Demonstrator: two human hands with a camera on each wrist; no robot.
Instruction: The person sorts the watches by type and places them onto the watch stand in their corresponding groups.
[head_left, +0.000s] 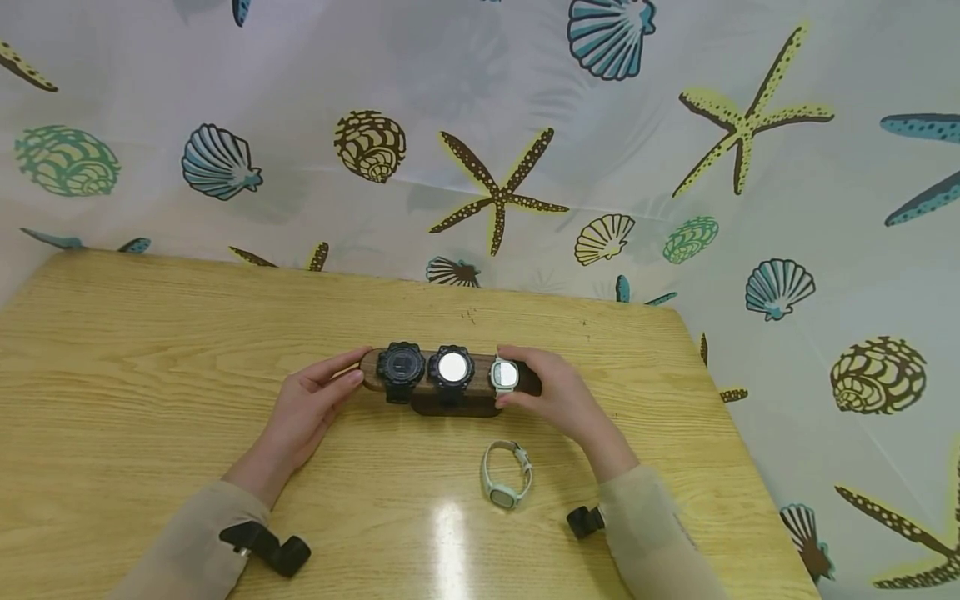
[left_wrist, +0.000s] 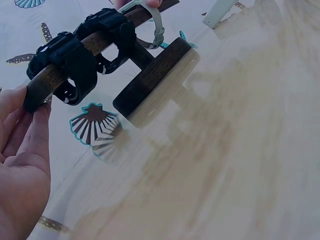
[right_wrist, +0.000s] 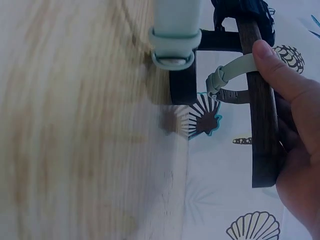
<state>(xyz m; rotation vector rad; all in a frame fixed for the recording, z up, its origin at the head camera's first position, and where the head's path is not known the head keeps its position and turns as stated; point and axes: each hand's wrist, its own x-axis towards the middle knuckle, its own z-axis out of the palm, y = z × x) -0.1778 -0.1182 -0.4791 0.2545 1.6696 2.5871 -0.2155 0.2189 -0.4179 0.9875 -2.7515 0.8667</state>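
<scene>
A dark wooden watch stand [head_left: 480, 385] bears two black watches, the left one [head_left: 403, 364] and the middle one [head_left: 452, 367], plus a pale green watch [head_left: 504, 375] near its right end. My left hand [head_left: 306, 408] pinches the bar's left tip between thumb and fingers; the left wrist view shows this grip closely. With thumb and fingers my right hand [head_left: 558, 392] holds the pale green watch on the bar, its thumb [right_wrist: 272, 65] on the strap in the right wrist view. A second pale watch [head_left: 502, 497] lies buckled in a loop on the table, nearer me.
The wooden table [head_left: 187, 333] carries the stand near its far side. Behind and to the right hangs a white cloth [head_left: 300, 200] printed with shells and starfish. Black camera mounts [head_left: 281, 554] sit on both sleeved wrists.
</scene>
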